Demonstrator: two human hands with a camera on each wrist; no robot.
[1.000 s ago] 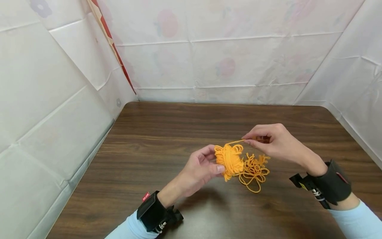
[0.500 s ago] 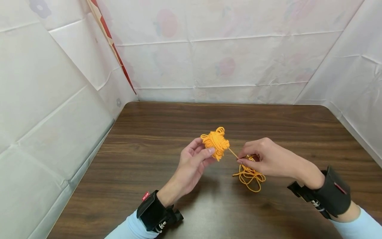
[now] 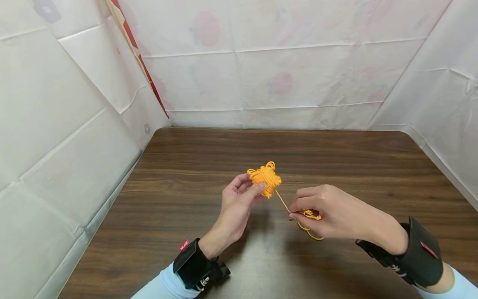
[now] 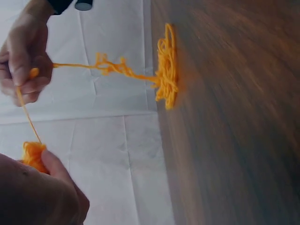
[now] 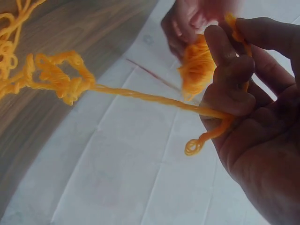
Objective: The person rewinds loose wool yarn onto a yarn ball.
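The left hand [image 3: 239, 199] pinches the small orange yarn ball [image 3: 264, 176] above the table [image 3: 186, 166]. The right hand [image 3: 325, 209] grips the taut strand [image 3: 282, 201] running from it. Only the left wrist view shows the loose tangle [image 4: 167, 70] lying on the wood. Since 0.5 s ago, the right hand has dropped lower, covering that tangle.

Orange yarn [image 3: 265, 177]; dark brown, seemingly wood-grained table [image 3: 186, 199].
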